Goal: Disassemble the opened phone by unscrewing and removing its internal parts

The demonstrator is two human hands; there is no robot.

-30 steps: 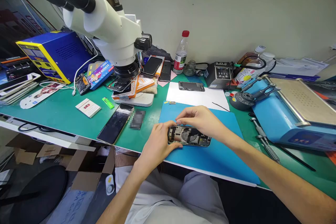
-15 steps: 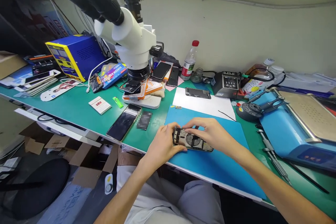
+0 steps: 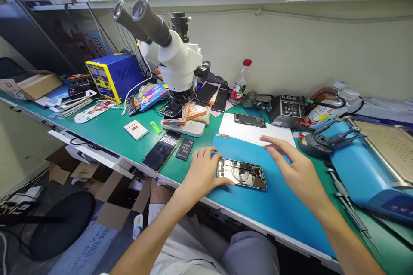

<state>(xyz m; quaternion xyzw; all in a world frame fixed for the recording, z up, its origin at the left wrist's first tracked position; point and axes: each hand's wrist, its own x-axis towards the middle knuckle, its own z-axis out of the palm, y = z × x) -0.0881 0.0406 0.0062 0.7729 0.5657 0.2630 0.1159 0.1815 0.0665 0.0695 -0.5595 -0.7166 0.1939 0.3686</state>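
Note:
An opened phone body (image 3: 241, 174) lies on the blue mat (image 3: 271, 206), its inside parts facing up. My left hand (image 3: 204, 169) grips its left end, thumb along the near edge and fingers at the far edge. To the right of the phone, my right hand (image 3: 292, 165) is raised over the mat with its fingers apart. Nothing shows in it, though its palm side is partly hidden. Small pieces (image 3: 222, 136) lie at the mat's far left corner. A black phone battery (image 3: 185, 149) and a dark-screened phone (image 3: 161, 151) rest on the table left of my left hand.
A microscope (image 3: 179, 62) stands behind the phones. A detached phone screen (image 3: 250, 120) lies on white paper (image 3: 230, 125). To the right are a round black holder (image 3: 314, 142), a blue machine (image 3: 358, 167) and a grey screwdriver (image 3: 346, 202). A bottle (image 3: 239, 84) stands near the wall.
My right hand has left the opened phone and moved right, its fingers spreading. My left hand keeps its hold on the phone. The view has tilted up, showing more of the shelf.

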